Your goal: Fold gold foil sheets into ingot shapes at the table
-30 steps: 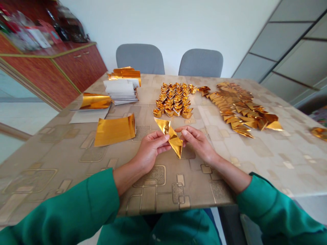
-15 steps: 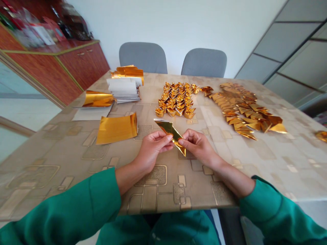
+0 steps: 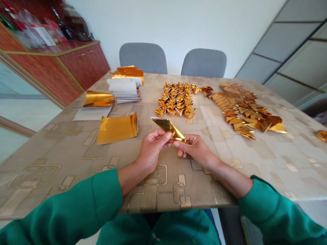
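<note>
Between both hands, above the near middle of the table, is a folded piece of gold foil paper (image 3: 168, 126) with a pale edge at its upper left. My left hand (image 3: 154, 146) pinches its lower side between thumb and fingers. My right hand (image 3: 196, 146) grips the lower right end, the thumb pressed along the edge and the fingers partly hidden behind it. A single gold sheet (image 3: 117, 129) lies left of my left hand. Beyond the hands stand rows of gold paper ingots (image 3: 176, 98). Many flat folded gold pieces (image 3: 242, 105) lie overlapping to the right.
A patterned cloth covers the table (image 3: 102, 183). At the back left are a stack of white-backed sheets (image 3: 125, 90) and a curled gold sheet (image 3: 98, 99). Two grey chairs (image 3: 143, 58) stand behind the table. Another gold piece (image 3: 321, 135) sits at the far right edge.
The lower end of the folded paper, pointing down before, is now turned up and folded over. My right thumb has shifted lower and closer to my left hand.
</note>
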Tool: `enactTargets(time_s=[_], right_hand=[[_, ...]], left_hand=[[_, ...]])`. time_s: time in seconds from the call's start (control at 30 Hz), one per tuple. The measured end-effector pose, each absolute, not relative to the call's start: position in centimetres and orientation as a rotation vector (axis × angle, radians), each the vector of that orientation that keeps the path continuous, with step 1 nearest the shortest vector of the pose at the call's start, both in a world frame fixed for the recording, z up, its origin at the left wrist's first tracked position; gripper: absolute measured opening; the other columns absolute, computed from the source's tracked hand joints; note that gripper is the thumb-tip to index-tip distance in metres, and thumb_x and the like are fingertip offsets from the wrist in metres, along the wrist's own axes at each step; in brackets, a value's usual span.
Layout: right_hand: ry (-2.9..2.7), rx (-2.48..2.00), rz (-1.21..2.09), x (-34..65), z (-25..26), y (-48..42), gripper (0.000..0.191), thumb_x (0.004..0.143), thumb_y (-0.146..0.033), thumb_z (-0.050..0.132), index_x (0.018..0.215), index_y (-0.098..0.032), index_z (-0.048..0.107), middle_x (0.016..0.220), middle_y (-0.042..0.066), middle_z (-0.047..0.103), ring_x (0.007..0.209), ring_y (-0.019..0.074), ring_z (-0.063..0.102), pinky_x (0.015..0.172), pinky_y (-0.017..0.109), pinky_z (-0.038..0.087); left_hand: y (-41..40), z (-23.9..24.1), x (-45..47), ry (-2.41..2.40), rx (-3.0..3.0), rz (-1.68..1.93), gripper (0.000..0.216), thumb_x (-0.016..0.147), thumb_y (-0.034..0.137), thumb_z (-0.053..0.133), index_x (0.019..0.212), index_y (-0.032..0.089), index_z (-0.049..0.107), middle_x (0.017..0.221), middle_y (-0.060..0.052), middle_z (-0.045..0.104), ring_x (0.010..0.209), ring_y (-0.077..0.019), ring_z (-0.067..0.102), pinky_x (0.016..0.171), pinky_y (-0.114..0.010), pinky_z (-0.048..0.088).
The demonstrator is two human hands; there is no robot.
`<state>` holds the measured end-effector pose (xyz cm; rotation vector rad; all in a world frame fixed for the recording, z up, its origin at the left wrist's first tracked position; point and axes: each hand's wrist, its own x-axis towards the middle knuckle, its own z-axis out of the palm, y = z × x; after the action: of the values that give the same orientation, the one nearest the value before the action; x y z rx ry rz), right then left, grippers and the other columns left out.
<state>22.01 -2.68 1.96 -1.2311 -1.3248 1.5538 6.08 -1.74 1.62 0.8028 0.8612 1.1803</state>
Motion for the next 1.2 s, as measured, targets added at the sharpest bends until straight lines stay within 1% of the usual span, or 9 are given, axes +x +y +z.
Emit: enactTargets(time_s=[0.23,0.33,0.47,0.53,0.6,0.67,0.83,0.93,1.2], right_hand=[[-1.322,-1.211,1.611,22.7,1.9,-2.7,0.038,0.074,-0.052,0.076,0.070,-0.017,0.061,0.058,-0.002,0.066,0.047,0.0073,0.054,0.047,0.020,0.040],[-1.401,-1.148,1.611,23.5,1.8,-2.4,0.036,0.080,-0.051,0.071,0.075,-0.017,0.064,0.068,0.001,0.071,0.051,0.0088,0.060,0.051,0.022,0.045],[-1.535,-1.128,1.335,24.6,1.5,-1.9,0.030,0.092,-0.044,0.058,0.103,-0.017,0.065,0.073,0.002,0.071,0.055,0.0110,0.061,0.056,0.025,0.049],[-1.669,-1.100,1.080,24.7,1.5,-1.9,0.034,0.089,-0.032,0.062,0.121,-0.020,0.059,0.082,0.001,0.071,0.064,0.0121,0.062,0.063,0.027,0.051],[-1.843,-1.035,0.828,24.6,1.7,-2.0,0.045,0.085,-0.022,0.065,0.129,-0.024,0.054,0.097,0.003,0.069,0.076,0.0139,0.062,0.073,0.030,0.053],[-1.990,-0.959,0.633,24.5,2.1,-2.1,0.040,0.085,-0.018,0.066,0.124,-0.025,0.057,0.105,0.005,0.066,0.085,0.0166,0.061,0.077,0.033,0.052],[-2.121,-0.799,0.332,24.8,3.2,-2.3,0.008,0.091,-0.022,0.064,0.094,-0.026,0.071,0.091,0.005,0.063,0.087,0.0192,0.060,0.077,0.036,0.048],[-2.157,-0.782,0.251,25.4,3.5,-2.1,0.009,0.090,-0.023,0.065,0.091,-0.028,0.073,0.089,0.004,0.063,0.084,0.0189,0.057,0.077,0.036,0.045],[-2.289,-0.745,0.354,26.2,3.7,-1.8,0.019,0.087,-0.031,0.070,0.106,-0.029,0.071,0.098,0.004,0.064,0.092,0.0204,0.058,0.084,0.039,0.045]], left_hand=[[-0.9,1.3,5.6,0.911,0.718,1.210,0.029,0.062,0.029,0.087,0.069,0.015,0.063,0.066,0.003,0.065,0.063,-0.0074,0.061,0.065,-0.019,0.050],[-0.7,1.3,5.5,0.909,0.683,1.230,0.027,0.063,0.028,0.086,0.069,0.015,0.063,0.066,0.003,0.066,0.063,-0.0073,0.061,0.064,-0.018,0.050],[-0.9,1.6,5.4,0.855,0.575,1.217,0.022,0.065,0.022,0.084,0.069,0.014,0.063,0.067,0.003,0.067,0.062,-0.0060,0.061,0.063,-0.016,0.050],[-1.1,1.7,5.5,0.811,0.514,1.158,0.018,0.067,0.018,0.082,0.071,0.014,0.064,0.069,0.002,0.068,0.062,-0.0061,0.062,0.062,-0.016,0.051],[-1.5,1.8,5.7,0.785,0.451,1.100,0.014,0.069,0.014,0.079,0.071,0.014,0.065,0.070,0.001,0.069,0.061,-0.0060,0.062,0.061,-0.015,0.052],[-1.8,1.8,5.8,0.774,0.399,1.049,0.011,0.072,0.011,0.077,0.072,0.014,0.066,0.071,0.001,0.070,0.061,-0.0060,0.063,0.060,-0.015,0.052],[-2.1,1.9,5.9,0.750,0.394,0.912,0.006,0.075,0.009,0.074,0.077,0.013,0.070,0.073,-0.001,0.071,0.062,-0.0075,0.065,0.059,-0.016,0.054],[-1.8,1.8,5.7,0.771,0.414,0.903,0.009,0.073,0.007,0.075,0.077,0.013,0.069,0.074,-0.002,0.071,0.065,-0.0086,0.067,0.062,-0.017,0.055],[-1.5,1.7,5.4,0.829,0.546,0.960,0.022,0.064,0.012,0.084,0.075,0.014,0.065,0.075,0.000,0.071,0.067,-0.0079,0.067,0.066,-0.018,0.055]])
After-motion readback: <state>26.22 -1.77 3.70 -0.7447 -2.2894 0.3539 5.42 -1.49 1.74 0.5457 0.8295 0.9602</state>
